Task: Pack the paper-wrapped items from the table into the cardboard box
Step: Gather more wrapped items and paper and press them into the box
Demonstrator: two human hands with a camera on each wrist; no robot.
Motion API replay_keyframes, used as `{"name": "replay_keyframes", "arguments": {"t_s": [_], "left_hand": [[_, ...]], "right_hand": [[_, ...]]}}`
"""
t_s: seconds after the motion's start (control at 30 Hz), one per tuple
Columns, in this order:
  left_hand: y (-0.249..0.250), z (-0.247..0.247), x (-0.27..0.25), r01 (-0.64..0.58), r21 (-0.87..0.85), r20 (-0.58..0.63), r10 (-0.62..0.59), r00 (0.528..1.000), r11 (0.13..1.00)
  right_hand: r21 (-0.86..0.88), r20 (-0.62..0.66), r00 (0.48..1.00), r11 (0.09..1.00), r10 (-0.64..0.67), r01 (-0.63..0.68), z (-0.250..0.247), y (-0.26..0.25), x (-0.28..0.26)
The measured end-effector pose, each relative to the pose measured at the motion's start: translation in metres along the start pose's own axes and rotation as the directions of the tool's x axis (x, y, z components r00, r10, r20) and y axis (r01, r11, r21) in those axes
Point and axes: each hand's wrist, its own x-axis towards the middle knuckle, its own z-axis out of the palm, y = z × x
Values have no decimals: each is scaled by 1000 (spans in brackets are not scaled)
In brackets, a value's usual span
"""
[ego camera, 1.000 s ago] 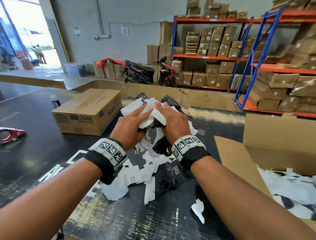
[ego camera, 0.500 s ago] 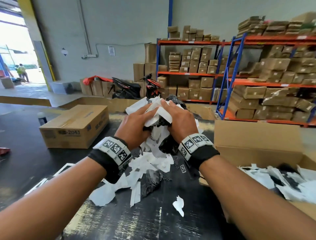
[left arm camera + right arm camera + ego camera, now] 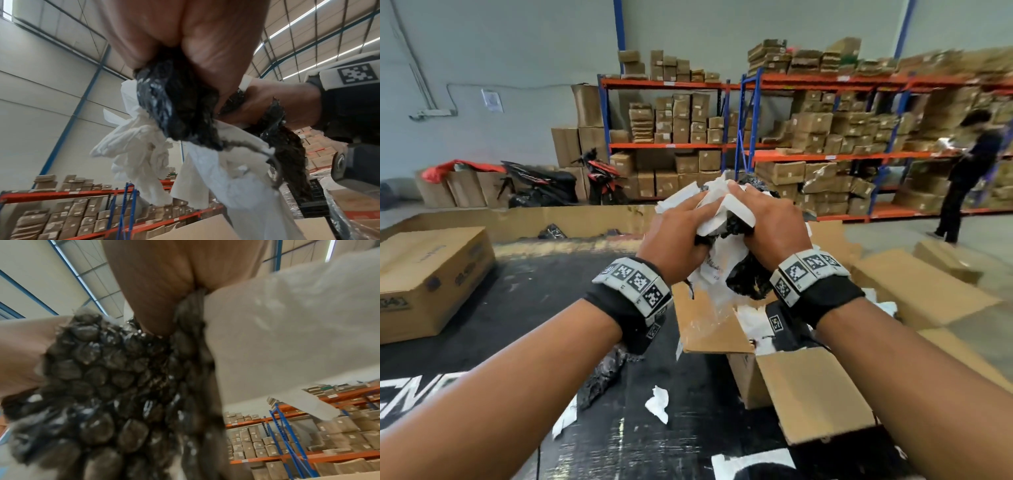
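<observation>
Both hands hold one bundle of white paper and black bubble wrap (image 3: 726,219) in the air above the open cardboard box (image 3: 815,394). My left hand (image 3: 678,233) grips its left side, my right hand (image 3: 774,226) its right side, fingers curled into the paper. From the left wrist, white paper (image 3: 144,146) and black wrap (image 3: 174,105) hang below the palm. From the right wrist, black bubble wrap (image 3: 115,386) and a white sheet (image 3: 287,337) fill the frame. The box holds white paper and black wrap (image 3: 756,322). What the bundle wraps is hidden.
A sealed brown carton (image 3: 428,281) sits on the black table (image 3: 517,308) at the left. Paper scraps (image 3: 657,404) and a strip of black wrap (image 3: 606,373) lie near the front. A person (image 3: 965,178) stands by the stacked shelves (image 3: 791,137) at the right.
Both hands lifted the bundle off the table and carried it right, over the open box. Loose paper pieces stayed behind on the table. The view turned to the right.
</observation>
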Motion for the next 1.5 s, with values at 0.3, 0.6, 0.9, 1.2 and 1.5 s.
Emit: {"name": "replay_keyframes", "arguments": {"t_s": [0.3, 0.6, 0.9, 1.2, 1.5], "left_hand": [[73, 105, 57, 8, -21, 38, -8, 999, 1000], [119, 218, 112, 154, 42, 143, -159, 977, 987], [102, 295, 105, 283, 196, 374, -338, 864, 939], [62, 307, 97, 342, 477, 711, -584, 391, 810], [39, 337, 100, 218, 504, 812, -544, 209, 836]], "right_hand": [[-20, 50, 999, 1000, -19, 20, -3, 134, -16], [-37, 175, 979, 993, -107, 115, 37, 277, -2], [-16, 467, 863, 975, -190, 223, 108, 335, -9], [94, 926, 357, 990, -126, 105, 164, 355, -14], [111, 946, 263, 950, -191, 291, 198, 372, 2]]}}
